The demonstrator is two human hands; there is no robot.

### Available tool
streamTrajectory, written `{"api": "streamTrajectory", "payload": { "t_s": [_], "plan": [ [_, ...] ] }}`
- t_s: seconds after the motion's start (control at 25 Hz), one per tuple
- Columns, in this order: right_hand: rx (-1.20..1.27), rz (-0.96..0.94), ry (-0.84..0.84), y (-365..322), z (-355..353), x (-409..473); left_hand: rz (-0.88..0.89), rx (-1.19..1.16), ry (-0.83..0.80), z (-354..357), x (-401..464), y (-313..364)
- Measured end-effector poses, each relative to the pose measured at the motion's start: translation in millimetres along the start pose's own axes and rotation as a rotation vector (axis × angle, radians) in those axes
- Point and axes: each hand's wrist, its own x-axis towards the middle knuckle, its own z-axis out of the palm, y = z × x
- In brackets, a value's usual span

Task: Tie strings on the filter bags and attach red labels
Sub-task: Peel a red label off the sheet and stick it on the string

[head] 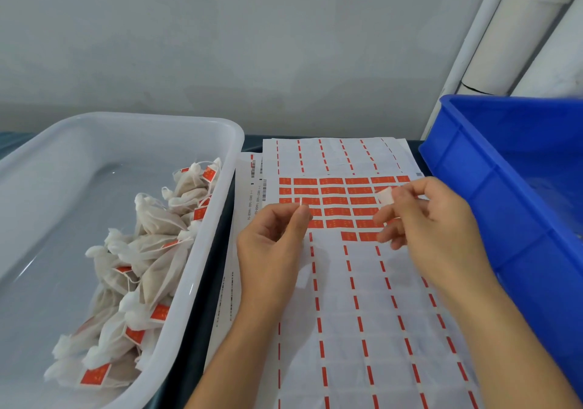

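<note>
- Step: labelling. Right hand pinches a small white-backed peeled label above the white sheet of red rectangular labels.
- Left hand: grip narrow, thumb to fingertip; a string there can't be confirmed.
- Finished tan mesh filter bags lie in the white plastic tub at 9 o'clock; blue plastic crate at 3 o'clock.
- Next, likely: fold the label around a string.

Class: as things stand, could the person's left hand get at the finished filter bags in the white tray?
Probably yes. The left hand hovers over the label sheet just beside the white tray, whose top is open. The filter bags lie piled against its near wall, nothing covering them.
</note>
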Motion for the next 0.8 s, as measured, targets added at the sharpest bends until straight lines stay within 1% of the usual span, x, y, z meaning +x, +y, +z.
{"api": "streamTrajectory", "payload": {
  "t_s": [0.16,0.32,0.4,0.56,0.68,0.8],
  "plan": [
    [0.241,0.105,-0.074,9,-8,-17,0.126,0.080,-0.120,4,-10,8],
    [0.381,0.109,-0.088,18,-5,-28,0.060,0.093,-0.322,10,-18,7],
    [0.425,0.108,-0.080,22,-2,-31,0.022,0.135,-0.384,11,-19,5],
    [0.509,0.084,-0.134,26,0,-35,-0.006,0.171,-0.433,11,-16,2],
    [0.530,0.015,-0.201,25,2,-36,-0.010,0.172,-0.459,11,-15,2],
    [0.502,-0.009,-0.212,22,4,-36,-0.008,0.156,-0.483,9,-14,3]
  ]
}}
